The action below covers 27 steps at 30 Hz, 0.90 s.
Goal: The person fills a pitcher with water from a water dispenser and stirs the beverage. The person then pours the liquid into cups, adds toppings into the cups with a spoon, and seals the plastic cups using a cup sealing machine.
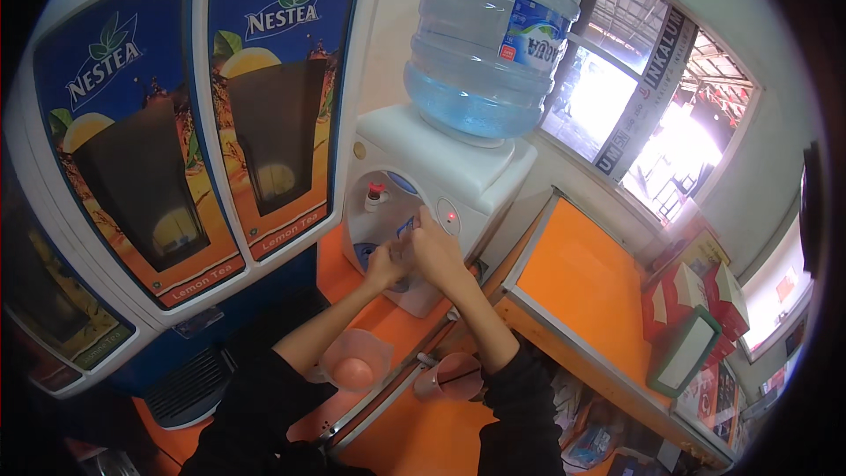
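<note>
Both my hands are close together in front of the white water dispenser [507,181]. My left hand [384,266] is closed round a small clear plastic thing with a patch of blue [405,228], whose exact kind is unclear. Beside it, higher and to the right, my right hand [432,251] has curled fingers and a raised thumb near the tap recess. What those fingers grip is hidden. The red tap [376,191] shows uncovered to the left of my hands. A large blue-tinted water bottle [458,62] stands upside down on the dispenser.
Below my forearms stand a clear plastic jug [357,360] and another jug [452,377] with a dark stick in it. A tall drink machine [201,123] fills the left. To the right are an orange-topped counter [582,286] and red boxes [683,300]; a window is behind.
</note>
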Each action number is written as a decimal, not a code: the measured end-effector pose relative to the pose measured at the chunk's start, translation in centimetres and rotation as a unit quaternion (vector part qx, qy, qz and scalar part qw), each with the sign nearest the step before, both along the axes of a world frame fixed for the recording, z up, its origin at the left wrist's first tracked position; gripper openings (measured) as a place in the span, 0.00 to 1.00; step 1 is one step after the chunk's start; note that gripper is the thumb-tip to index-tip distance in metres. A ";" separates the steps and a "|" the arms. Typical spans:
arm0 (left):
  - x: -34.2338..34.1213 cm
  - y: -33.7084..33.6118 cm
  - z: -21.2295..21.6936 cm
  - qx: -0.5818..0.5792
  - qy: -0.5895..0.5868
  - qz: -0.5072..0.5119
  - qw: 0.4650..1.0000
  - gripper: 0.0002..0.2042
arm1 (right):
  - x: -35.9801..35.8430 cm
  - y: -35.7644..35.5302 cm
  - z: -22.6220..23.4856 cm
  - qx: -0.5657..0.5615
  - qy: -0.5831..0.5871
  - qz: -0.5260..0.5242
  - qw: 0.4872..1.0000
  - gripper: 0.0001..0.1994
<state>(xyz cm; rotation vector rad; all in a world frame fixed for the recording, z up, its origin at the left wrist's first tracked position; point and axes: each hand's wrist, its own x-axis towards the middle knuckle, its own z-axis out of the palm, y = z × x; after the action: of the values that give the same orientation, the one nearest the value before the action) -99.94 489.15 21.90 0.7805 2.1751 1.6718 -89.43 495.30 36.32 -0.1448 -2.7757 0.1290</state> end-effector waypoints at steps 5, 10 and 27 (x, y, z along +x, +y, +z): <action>0.1 0.1 -0.2 0.033 -0.027 -0.011 0.999 0.33 | -0.1 0.6 -0.9 0.020 0.029 0.004 0.999 0.10; 0.5 0.0 0.0 0.054 -0.001 -0.021 0.998 0.31 | 0.1 0.8 -0.9 0.007 0.033 0.011 0.999 0.10; -0.3 -0.4 -1.4 0.048 -0.011 0.009 0.999 0.40 | -0.2 0.4 -0.5 -0.032 -0.006 0.008 0.999 0.08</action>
<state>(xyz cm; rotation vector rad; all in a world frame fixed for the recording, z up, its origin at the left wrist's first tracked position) -100.24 488.79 20.52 0.7670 2.1062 1.7967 -89.64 495.75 35.79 -0.1400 -2.7868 0.2220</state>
